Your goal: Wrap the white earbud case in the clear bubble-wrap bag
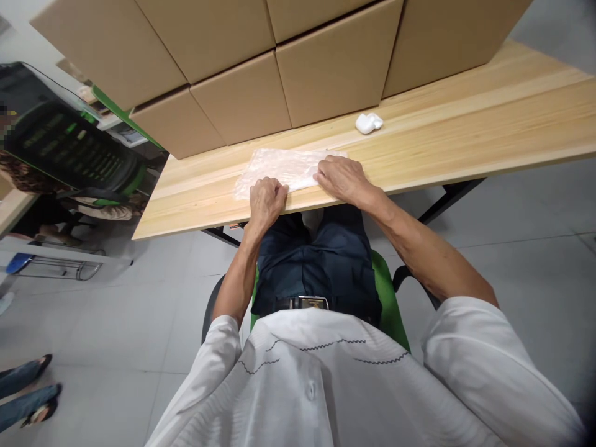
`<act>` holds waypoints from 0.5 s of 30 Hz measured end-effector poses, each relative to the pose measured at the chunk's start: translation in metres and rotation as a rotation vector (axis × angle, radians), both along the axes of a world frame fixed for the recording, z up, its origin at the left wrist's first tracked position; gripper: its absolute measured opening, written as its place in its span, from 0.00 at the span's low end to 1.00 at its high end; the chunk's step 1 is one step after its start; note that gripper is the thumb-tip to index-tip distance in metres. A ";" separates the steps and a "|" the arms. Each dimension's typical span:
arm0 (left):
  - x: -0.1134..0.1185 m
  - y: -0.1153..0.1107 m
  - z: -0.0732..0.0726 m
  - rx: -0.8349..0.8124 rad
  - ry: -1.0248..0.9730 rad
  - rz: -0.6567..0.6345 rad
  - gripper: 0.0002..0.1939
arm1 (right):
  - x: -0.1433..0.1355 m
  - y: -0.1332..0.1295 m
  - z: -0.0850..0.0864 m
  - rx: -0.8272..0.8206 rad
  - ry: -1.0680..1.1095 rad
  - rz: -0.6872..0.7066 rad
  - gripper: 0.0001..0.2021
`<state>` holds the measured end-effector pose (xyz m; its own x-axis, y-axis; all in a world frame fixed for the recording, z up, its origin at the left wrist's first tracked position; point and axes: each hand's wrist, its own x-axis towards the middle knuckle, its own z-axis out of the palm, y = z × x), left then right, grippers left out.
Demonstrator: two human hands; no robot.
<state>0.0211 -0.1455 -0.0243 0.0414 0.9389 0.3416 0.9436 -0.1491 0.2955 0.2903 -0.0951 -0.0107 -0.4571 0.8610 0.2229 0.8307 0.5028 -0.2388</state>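
Note:
A pinkish, see-through piece of bubble wrap [284, 164] lies flat on the wooden table near its front edge. Curled at the wrap's near left corner, my left hand [267, 200] has its fingers bent and closed on the edge. My right hand [342, 177] is closed too, its bent fingers gripping the right part of the wrap, where the plastic looks bunched and whiter. The fingertips of both hands are mostly hidden beneath the knuckles. Beyond the right hand sits a small, white, rounded object [369, 123] that resembles an earbud case; neither hand touches it.
Brown cardboard boxes [242, 99] stand stacked along the back of the table [465, 124]. To the left are a dark mesh chair [79, 149], a person partly in view, and another desk. A standing person's legs [28, 391] show at lower left.

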 end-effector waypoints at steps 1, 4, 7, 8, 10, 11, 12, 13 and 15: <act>-0.002 0.001 -0.003 0.011 0.002 0.005 0.16 | 0.000 0.000 -0.002 0.014 -0.001 0.001 0.24; -0.009 0.004 -0.010 0.056 -0.004 0.012 0.18 | 0.002 0.002 -0.006 0.046 0.007 0.019 0.23; -0.014 0.006 -0.014 0.100 -0.004 0.028 0.18 | 0.004 0.004 -0.010 0.060 0.015 0.031 0.23; -0.015 0.006 -0.014 0.107 0.002 0.036 0.18 | 0.004 0.004 -0.010 0.063 0.016 0.032 0.23; -0.016 0.006 -0.014 0.111 0.018 0.051 0.18 | 0.004 0.003 -0.009 0.065 0.017 0.032 0.23; -0.017 0.006 -0.013 0.111 0.025 0.057 0.17 | 0.003 0.002 -0.008 0.062 0.014 0.029 0.23; -0.017 0.005 -0.012 0.111 0.032 0.065 0.17 | 0.002 0.001 -0.007 0.054 0.009 0.024 0.23; -0.016 0.005 -0.010 0.107 0.040 0.076 0.17 | 0.001 0.000 -0.005 0.041 0.001 0.016 0.22; -0.017 0.004 -0.007 0.088 0.057 0.103 0.17 | -0.001 -0.002 -0.001 0.012 -0.019 -0.006 0.21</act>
